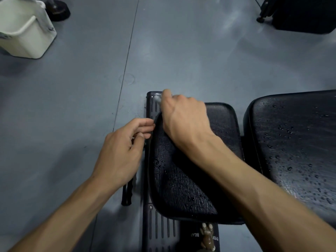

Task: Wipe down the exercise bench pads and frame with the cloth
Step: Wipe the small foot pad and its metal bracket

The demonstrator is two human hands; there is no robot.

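The cloth (157,98) is showing only as a small pale, blurred patch at the far left corner of the bench frame (153,108), just under the fingertips of the right hand (183,117). That hand is reaching across the seat pad (183,177) with its back to the camera and its fingers curled down over the cloth, apparently bunching it against the ribbed black frame; the grip itself is hidden behind the knuckles. The left hand (123,148) is sitting just left of the seat pad's left edge, fingers loosely bent, with the fingertips touching the pad's rim where it meets the frame; whether they are pinching anything there cannot be told.

The seat pad is lying in the middle of the view, black and textured, with water droplets beading on it, and the right forearm is crossing over its near right part. To the right, across a narrow gap, the larger back pad (294,142) is also carrying droplets and wet streaks. Near the bottom edge, more of the ribbed frame is showing beside a label with a brown figure (207,237) on it. A black handle (128,193) is jutting out below the left wrist, partly covered by it.

On the grey floor (91,88), a white bucket (25,31) is standing far left, with a dark round base (58,10) behind it, and a black case (303,15) is sitting far right.
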